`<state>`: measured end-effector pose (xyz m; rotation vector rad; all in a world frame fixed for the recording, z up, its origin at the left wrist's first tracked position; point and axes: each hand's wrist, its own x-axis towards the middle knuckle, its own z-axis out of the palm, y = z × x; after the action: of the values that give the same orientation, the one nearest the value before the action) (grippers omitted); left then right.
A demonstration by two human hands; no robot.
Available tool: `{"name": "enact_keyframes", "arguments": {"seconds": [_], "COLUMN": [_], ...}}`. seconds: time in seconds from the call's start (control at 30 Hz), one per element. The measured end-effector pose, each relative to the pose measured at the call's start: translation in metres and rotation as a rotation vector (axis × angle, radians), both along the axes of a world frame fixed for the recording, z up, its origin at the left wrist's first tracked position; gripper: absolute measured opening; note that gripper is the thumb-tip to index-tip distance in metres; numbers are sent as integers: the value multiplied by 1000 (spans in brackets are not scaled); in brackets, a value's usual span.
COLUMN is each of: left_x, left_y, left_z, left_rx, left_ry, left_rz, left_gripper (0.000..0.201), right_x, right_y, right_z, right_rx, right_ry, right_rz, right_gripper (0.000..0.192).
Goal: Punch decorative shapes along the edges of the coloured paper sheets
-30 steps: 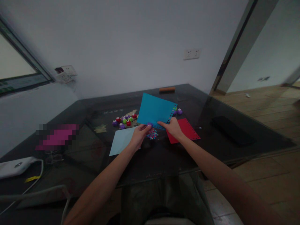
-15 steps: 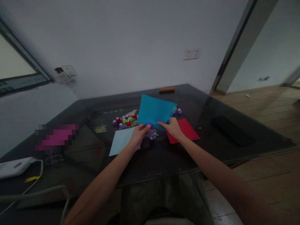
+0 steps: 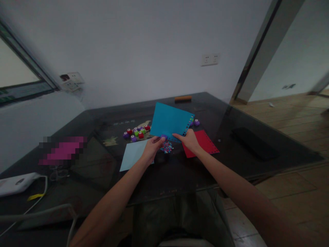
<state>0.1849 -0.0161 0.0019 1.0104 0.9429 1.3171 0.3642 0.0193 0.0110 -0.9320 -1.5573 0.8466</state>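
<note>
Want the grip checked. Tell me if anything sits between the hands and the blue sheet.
Nothing visible does. The left hand and right hand both grip the blue sheet directly at its lower edge, above the confetti pile.

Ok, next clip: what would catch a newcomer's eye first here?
The bright blue paper sheet, held tilted above the dark glass table between the left hand and the right hand, with holes along its right edge. Under it lies a heap of coloured confetti; a red sheet lies right, small coloured punches left.

Matt blue paper (image 3: 169, 120) (glossy glass table (image 3: 231, 154))
</note>
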Motion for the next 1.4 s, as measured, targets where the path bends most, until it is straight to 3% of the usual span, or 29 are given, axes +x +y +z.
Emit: {"name": "enact_keyframes", "arguments": {"seconds": [1.4], "left_x": [0], "left_y": [-3], "left_z": [5], "left_rx": [42], "left_ry": [3], "left_rz": [9], "left_gripper": [26], "right_x": [-1], "right_y": [-4], "right_z": [4], "right_rx": [27], "right_ry": [-28], "right_rz": [-14], "right_gripper": [29]}}
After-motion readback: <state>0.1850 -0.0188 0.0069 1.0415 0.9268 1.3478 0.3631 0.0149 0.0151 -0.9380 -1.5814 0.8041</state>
